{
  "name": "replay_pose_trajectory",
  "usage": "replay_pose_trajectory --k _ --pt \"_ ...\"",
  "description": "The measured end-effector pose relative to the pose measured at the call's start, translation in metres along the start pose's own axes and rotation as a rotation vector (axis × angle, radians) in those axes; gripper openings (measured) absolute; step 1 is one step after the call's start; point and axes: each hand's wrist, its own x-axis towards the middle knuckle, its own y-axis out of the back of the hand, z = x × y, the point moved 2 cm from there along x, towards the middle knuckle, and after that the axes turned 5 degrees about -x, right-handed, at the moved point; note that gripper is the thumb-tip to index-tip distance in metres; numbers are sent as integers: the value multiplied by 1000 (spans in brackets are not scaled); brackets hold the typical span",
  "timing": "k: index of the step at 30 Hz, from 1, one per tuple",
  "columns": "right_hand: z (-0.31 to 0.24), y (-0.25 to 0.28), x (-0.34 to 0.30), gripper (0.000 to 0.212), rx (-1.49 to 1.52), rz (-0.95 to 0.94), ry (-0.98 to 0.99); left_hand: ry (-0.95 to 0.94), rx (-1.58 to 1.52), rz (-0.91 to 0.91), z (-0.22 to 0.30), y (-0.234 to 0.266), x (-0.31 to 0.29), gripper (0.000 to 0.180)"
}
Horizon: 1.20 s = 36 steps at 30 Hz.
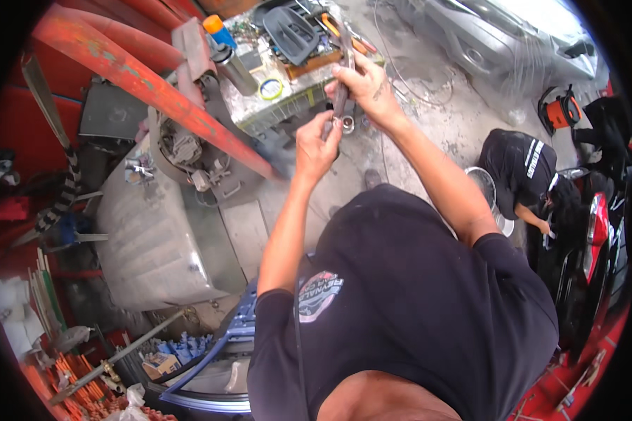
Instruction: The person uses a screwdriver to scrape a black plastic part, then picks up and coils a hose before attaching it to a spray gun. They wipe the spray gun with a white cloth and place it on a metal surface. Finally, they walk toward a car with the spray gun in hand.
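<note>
Stretched out in front of me, both hands grip a long, dark metal tool (341,99), held lengthwise and pointing away. My left hand (315,149) is closed round its near end. Farther up, my right hand (367,90) wraps it, with the thumb lying along the shaft. The tool's far end rises past my right fingers; its exact kind cannot be made out. Just beyond is a cluttered workbench (267,112) bearing a black plastic panel (292,35), a metal bottle (236,70) and a yellow tape roll (270,88).
A red steel beam (161,95) slants across on the left, above a grey metal body panel (144,245). Plastic-covered silver bodywork (495,49) stands at the far right. A co-worker in black (519,168) bends beside a dark car part on the right. A hose (393,59) lies on the floor.
</note>
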Motion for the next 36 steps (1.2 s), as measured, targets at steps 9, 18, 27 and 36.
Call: replay_pose_trajectory --k 9,18,27,36 --pt "30 13 20 43 907 -477 18 250 -291 -170 12 -2 3 24" --pt "56 -10 14 40 177 -95 140 9 439 152 -12 4 1 27" --pt "54 -20 11 43 628 4 -108 93 16 96 -25 1 8 22" --pt "41 -16 15 51 395 145 -160 35 221 143 -22 -12 -2 23"
